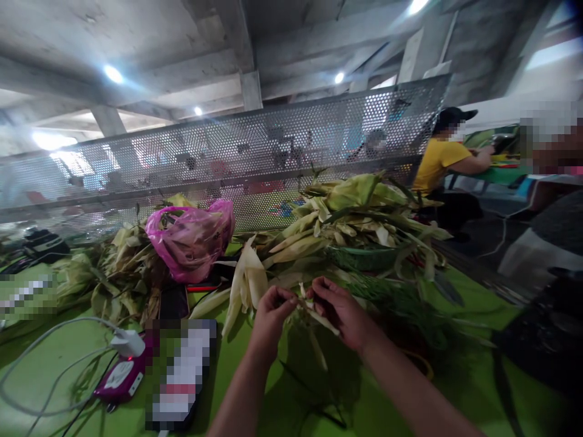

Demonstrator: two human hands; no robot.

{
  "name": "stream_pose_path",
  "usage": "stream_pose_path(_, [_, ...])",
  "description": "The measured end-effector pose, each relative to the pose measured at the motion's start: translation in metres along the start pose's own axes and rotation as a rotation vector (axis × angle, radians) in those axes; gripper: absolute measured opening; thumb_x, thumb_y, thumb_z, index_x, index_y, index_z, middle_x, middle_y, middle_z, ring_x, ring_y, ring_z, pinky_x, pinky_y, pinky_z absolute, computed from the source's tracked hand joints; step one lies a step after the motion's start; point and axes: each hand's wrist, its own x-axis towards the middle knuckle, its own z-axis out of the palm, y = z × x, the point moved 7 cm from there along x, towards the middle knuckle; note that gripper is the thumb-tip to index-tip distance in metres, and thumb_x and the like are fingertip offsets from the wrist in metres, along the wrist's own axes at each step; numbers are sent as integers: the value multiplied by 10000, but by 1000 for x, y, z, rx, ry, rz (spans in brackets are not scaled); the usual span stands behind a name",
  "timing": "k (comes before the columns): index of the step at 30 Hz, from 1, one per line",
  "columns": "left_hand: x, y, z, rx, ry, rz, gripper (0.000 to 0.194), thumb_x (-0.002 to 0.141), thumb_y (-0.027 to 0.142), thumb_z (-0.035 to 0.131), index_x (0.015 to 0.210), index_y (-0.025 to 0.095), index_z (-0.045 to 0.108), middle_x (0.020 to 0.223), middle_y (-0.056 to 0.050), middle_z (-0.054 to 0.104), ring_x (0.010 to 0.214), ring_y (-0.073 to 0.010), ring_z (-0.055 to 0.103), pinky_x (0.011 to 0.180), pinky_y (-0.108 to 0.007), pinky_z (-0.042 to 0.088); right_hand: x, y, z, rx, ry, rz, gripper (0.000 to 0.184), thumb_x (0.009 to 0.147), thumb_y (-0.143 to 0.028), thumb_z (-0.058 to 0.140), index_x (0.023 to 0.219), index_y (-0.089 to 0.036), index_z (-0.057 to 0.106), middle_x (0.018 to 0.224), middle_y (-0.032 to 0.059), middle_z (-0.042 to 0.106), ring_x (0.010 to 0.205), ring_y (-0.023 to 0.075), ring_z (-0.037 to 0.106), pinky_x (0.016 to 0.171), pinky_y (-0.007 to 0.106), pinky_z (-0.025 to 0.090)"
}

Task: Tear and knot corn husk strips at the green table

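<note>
My left hand (279, 306) and my right hand (336, 306) meet over the green table, both with fingers pinched on a pale strip of corn husk (303, 292). Part of the strip sticks up between the fingertips, and more of it trails down below my right hand. Just left of my hands lies a bundle of pale husks (249, 276). Behind them rises a large heap of corn husks (350, 212), green and yellowish, partly over a green basin (362, 258). Green stringy material (396, 297) lies right of my right hand.
A pink plastic bag (191, 240) of husks stands at the back left. In front are a phone (184, 376), a purple power strip (122, 376) with a white charger (128, 343) and looping cables. A perforated metal panel (273, 145) borders the table. A person in yellow (439, 161) sits at the right.
</note>
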Motion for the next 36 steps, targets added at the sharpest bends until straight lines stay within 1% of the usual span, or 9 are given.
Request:
stream_pose_path(4, [-7, 16, 12, -122, -93, 25, 137, 737, 234, 713, 742, 162, 597, 806, -5, 605, 765, -127, 524, 740, -232, 390, 3, 3, -7, 57, 36, 11, 296, 623, -257, 804, 772, -214, 552, 703, -39, 629, 544, 98, 566, 533, 215, 449])
stream_pose_path(10, [-9, 27, 18, -97, -180, 65, 117, 786, 233, 684, 773, 164, 590, 913, -52, 665, 878, -171, 566, 837, -288, 401, 0, -5, -4, 42, 43, -8, 310, 570, -267, 846, 713, -195, 581, 660, -45, 625, 524, 91, 565, 539, 214, 450])
stream_pose_path(16, [-11, 30, 24, 26, -256, 118, 116, 818, 221, 645, 775, 179, 545, 933, -59, 673, 892, -187, 585, 828, -312, 425, -2, -10, -1, 27, 27, -9, 312, 594, -291, 844, 691, -188, 565, 644, -47, 609, 550, 86, 552, 552, 203, 432])
stream_pose_path(18, [-9, 29, 21, 163, -231, 163, 106, 825, 217, 628, 767, 185, 546, 889, -50, 665, 863, -184, 581, 797, -301, 428, -2, -10, 0, -11, 16, -16, 313, 609, -306, 830, 687, -186, 552, 641, -41, 604, 573, 97, 556, 570, 214, 436])
stream_pose_path(22, [-3, 26, 12, 491, -112, 272, 97, 813, 194, 615, 725, 191, 574, 794, -26, 635, 765, -167, 541, 710, -273, 406, -2, -9, -2, -147, 52, -19, 321, 629, -346, 799, 697, -188, 528, 628, -37, 603, 539, 104, 546, 538, 227, 413])
stream_pose_path(25, [0, 21, 12, 607, -93, 293, 105, 801, 173, 611, 705, 194, 575, 750, -7, 618, 746, -161, 531, 690, -261, 387, -1, -10, -7, -227, 85, -34, 334, 630, -378, 782, 700, -193, 513, 618, -46, 587, 518, 105, 541, 551, 245, 428])
stream_pose_path(28, [3, 12, 8, 528, -61, 213, 101, 801, 181, 603, 710, 189, 558, 706, 8, 598, 697, -144, 528, 662, -247, 387, -1, -19, -7, -378, 91, -114, 314, 652, -399, 752, 705, -195, 520, 629, -36, 599, 537, 122, 561, 570, 262, 435])
stream_pose_path(32, [6, -3, 1, 287, -32, 90, 115, 782, 233, 635, 757, 181, 535, 690, 15, 582, 655, -130, 520, 621, -235, 397, -6, -34, 4, -695, 68, -285, 231, 708, -373, 714, 684, -186, 580, 582, -43, 561, 562, 118, 521, 567, 241, 401])
stream_pose_path(36, [9, -8, -3, 181, 8, 67, 236, 713, 245, 707, 741, 187, 481, 642, 46, 516, 591, -105, 468, 554, -210, 364, -11, -35, 15, -798, 16, -314, 189, 716, -359, 697, 706, -182, 631, 620, -33, 566, 572, 118, 492, 556, 239, 396])
